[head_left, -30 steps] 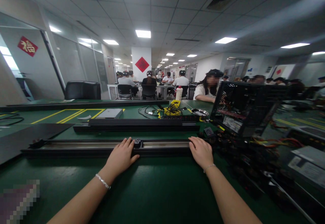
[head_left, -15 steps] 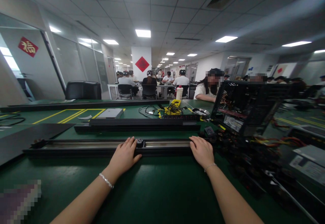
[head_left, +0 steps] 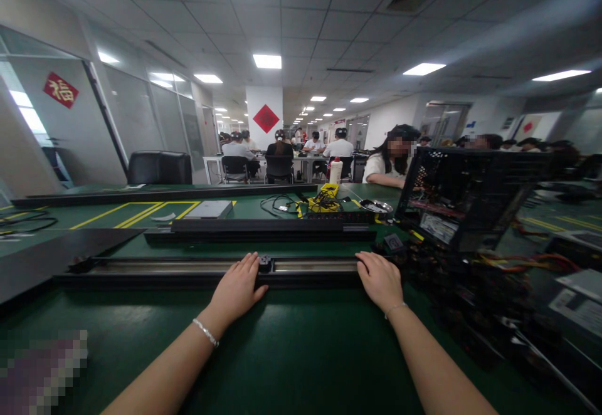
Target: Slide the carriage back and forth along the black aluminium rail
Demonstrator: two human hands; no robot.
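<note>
A long black rail (head_left: 310, 280) with a light metal strip along its channel lies crosswise on the green table in front of me. My left hand (head_left: 237, 286) is laid across its middle, fingers over the far edge and thumb at the near side. Just right of those fingers, a small black block (head_left: 265, 263) sits in the channel. Near the rail's right end, my right hand (head_left: 380, 280) holds it in the same way, fingertips at the far edge. The undersides of both hands are hidden.
Behind the rail lies a second black rail (head_left: 263, 232). An open computer case (head_left: 470, 192) stands at right, beside dark parts and cables (head_left: 470, 302). Farther back are a grey flat box (head_left: 210, 209), a yellow holder with wires (head_left: 327, 199), a metal dish (head_left: 376, 205) and a seated person (head_left: 380, 167).
The whole view has shifted slightly, so everything appears a little farther right. Both hands keep their places on the rail.
</note>
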